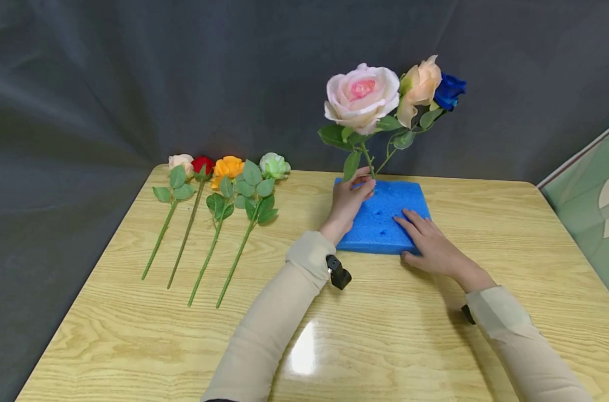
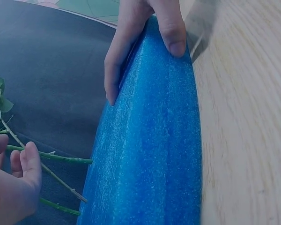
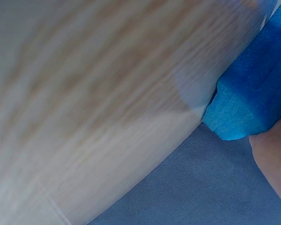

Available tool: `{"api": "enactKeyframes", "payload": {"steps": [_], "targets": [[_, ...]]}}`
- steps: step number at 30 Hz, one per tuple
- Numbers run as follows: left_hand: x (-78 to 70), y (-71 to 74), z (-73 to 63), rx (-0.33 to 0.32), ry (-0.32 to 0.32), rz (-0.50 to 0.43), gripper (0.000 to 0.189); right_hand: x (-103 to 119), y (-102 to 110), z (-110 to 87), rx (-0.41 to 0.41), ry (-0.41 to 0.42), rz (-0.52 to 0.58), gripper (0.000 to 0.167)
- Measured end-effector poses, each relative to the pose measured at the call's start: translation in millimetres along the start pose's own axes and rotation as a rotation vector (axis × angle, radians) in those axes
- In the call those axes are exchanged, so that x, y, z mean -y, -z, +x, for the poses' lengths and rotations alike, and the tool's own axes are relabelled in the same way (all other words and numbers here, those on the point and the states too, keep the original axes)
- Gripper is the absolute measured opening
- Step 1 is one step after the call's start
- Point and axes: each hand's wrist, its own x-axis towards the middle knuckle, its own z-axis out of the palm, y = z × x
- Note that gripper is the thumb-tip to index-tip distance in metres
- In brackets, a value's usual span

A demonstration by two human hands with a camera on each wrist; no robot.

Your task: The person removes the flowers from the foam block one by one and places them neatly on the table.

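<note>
My left hand (image 1: 348, 202) pinches the green stem of a large pale pink rose (image 1: 363, 95) just above a blue foam block (image 1: 370, 223). In the left wrist view, this stem (image 2: 70, 160) meets the block's top face, but how deep it goes is hidden. My right hand (image 1: 435, 245) rests on the block's right front part, fingers stretched over the top and thumb (image 2: 177, 44) against the front side. A peach rose (image 1: 421, 84) and a blue rose (image 1: 450, 91) stand behind the pink one, leaning right. Several small holes (image 1: 383, 233) show in the foam.
To the left on the wooden table (image 1: 133, 335) lie a cream rose (image 1: 181, 163), a red rose (image 1: 202, 165), an orange rose (image 1: 228, 169) and a light green rose (image 1: 274, 166), stems toward the front. A dark cloth (image 1: 234, 72) hangs behind the table.
</note>
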Motion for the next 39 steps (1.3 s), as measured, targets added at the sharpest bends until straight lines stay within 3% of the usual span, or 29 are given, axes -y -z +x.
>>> {"api": "enactKeyframes", "payload": {"steps": [6,14,24,39], "targets": [[2.8,-1.2,1.5,-0.025,-0.05,-0.056,0.028,-1,0,-1.0,-0.002,-0.004,-0.001,0.076],[5.7,0.4,4.1,-0.057,-0.108,-0.039,0.025,-1,1,-2.0,-0.006,0.0,0.0,0.076],[8.2,5.3,4.4,-0.097,-0.039,-0.072,0.019,1,-1,-2.7,-0.023,0.007,-0.02,0.076],[9.3,5.8,0.3,-0.114,-0.09,-0.044,0.014,3,-2,-4.0,-0.02,-0.001,-0.029,0.073]]}}
